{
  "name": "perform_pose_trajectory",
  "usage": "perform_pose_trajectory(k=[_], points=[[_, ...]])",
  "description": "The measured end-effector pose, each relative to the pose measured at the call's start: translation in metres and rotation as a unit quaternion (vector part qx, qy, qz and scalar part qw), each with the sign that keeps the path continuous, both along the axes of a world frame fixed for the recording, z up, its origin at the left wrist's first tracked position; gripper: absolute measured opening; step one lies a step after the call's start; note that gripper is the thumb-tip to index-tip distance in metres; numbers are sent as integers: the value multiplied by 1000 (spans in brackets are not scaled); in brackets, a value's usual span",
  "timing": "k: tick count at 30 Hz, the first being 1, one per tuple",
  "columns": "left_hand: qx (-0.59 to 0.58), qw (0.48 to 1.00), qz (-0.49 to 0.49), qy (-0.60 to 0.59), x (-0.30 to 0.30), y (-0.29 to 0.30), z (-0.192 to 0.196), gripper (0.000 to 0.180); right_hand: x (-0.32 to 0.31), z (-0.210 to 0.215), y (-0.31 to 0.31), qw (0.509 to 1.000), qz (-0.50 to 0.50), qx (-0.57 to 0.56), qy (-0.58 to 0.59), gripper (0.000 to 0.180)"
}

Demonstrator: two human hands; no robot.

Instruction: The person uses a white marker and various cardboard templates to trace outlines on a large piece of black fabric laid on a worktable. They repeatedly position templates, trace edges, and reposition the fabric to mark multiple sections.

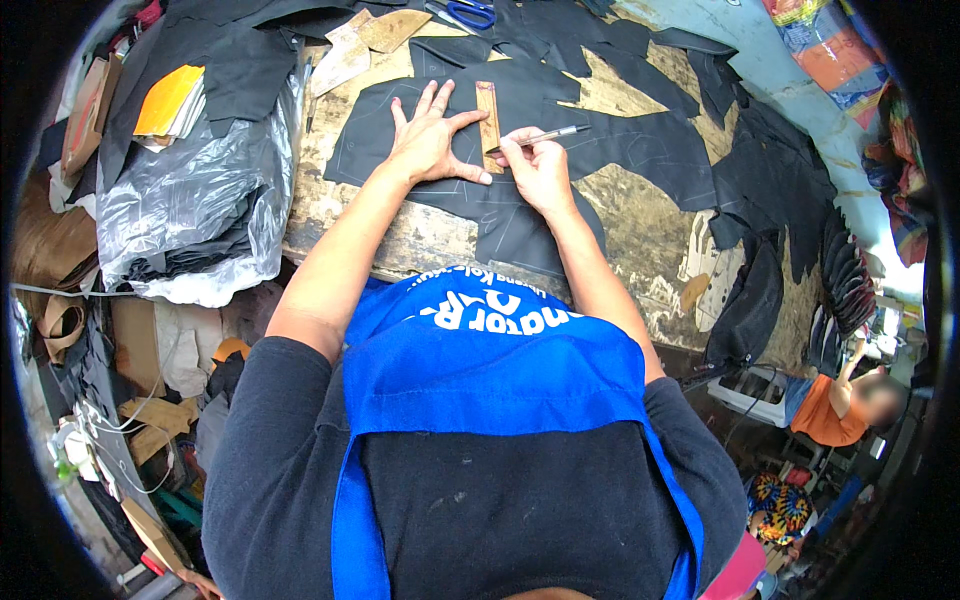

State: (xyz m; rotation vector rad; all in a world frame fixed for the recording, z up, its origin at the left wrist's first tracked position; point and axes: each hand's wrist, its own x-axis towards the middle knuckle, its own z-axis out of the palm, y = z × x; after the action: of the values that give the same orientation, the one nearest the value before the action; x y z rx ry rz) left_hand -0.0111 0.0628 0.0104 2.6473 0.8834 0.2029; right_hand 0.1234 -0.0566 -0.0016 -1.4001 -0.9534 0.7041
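My left hand (430,140) lies flat with its fingers spread on a black sheet (370,140), which looks like leather. Its index fingertip reaches the left edge of a narrow brown strip (487,110), wood-like in colour, that lies lengthwise away from me. In my right hand (540,170) a slim pen (562,133) is pinched, its tip at the near part of the strip. Faint pale outlines mark the black sheet around both hands. Whether the pen tip touches the sheet or the strip, I cannot tell.
Under the sheet is a worn wooden table (430,235). Blue-handled scissors (470,14) and tan pattern pieces (345,55) lie at the far side. Clear plastic (265,200) wraps dark material at left. Black scraps (775,180) cover the right side; a person in orange (830,412) is beyond.
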Motion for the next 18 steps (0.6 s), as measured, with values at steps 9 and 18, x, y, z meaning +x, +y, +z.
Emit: perform_pose_trajectory(k=[9,18], points=[[-17,1000,16,13,6,0,2,95,5,16,10,980,64,-23,-185,13],[4,999,29,-13,6,0,-8,86,42,9,96,955,7,-15,-296,17]])
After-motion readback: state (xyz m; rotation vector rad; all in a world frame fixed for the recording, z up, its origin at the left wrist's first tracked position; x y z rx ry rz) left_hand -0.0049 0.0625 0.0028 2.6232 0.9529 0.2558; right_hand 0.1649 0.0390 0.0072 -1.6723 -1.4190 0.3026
